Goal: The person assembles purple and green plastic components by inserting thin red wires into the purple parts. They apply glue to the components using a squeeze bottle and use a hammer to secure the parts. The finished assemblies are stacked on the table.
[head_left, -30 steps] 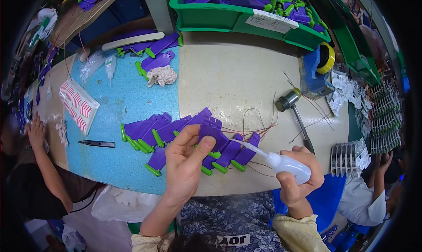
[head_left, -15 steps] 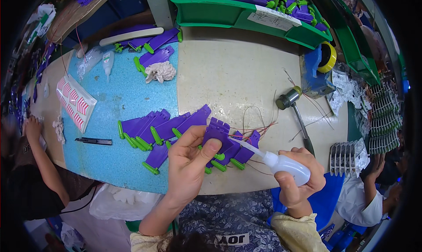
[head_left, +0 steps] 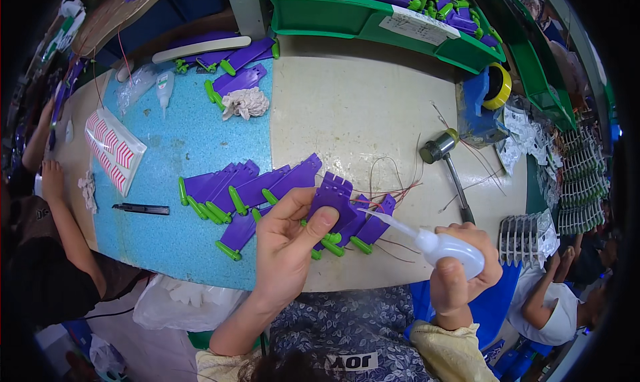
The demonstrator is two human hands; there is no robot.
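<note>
My left hand (head_left: 288, 242) pinches a flat purple plastic piece (head_left: 332, 197) between thumb and fingers, its notched edge facing up. In my right hand (head_left: 470, 262) is a white squeeze bottle (head_left: 453, 254), lying tilted with its long thin nozzle aimed left. The nozzle tip sits just to the right of the held piece, with a small gap between them. More purple pieces with green ends (head_left: 230, 185) lie in an overlapping row to the left of my left hand. Others (head_left: 375, 223) lie behind and right of it, with thin reddish wires beside them.
A hammer (head_left: 453, 172) lies at right, near a yellow tape roll (head_left: 497, 87). A green bin (head_left: 327, 17) full of purple pieces stands at the back. A utility knife (head_left: 141, 209), a striped packet (head_left: 115, 152) and another small bottle (head_left: 165, 92) lie left. A co-worker's arm (head_left: 67, 222) rests at far left.
My right hand has drawn the bottle a little to the right and down, so its nozzle has moved away from the purple piece. My left hand stays nearly in place.
</note>
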